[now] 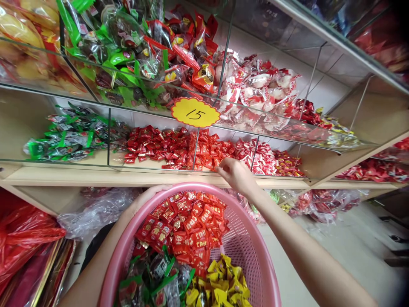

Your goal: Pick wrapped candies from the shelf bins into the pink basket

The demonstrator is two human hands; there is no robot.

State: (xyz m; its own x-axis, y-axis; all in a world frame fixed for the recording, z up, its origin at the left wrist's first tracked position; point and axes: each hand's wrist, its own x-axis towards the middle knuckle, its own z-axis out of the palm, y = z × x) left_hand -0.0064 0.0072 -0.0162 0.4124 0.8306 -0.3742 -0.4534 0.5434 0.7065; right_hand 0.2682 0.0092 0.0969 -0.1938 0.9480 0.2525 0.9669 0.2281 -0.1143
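Note:
A pink plastic basket with perforated walls is right below the shelf edge. My left hand is closed on its far left rim; part of the fingers is hidden. Inside lie red-wrapped candies, green-and-clear packets and yellow-wrapped candies. My right hand is beyond the basket, at the glass front of the lower shelf. Its fingers are curled together, and whatever is in them cannot be made out. Nearest to it are the orange-red packets and the red-and-white packets.
Glass dividers split the shelves. A yellow price tag reading 15 hangs on the upper shelf edge. Green packets fill the lower left bin. Clear plastic bags lie under the shelf, and a red bag sits at the left.

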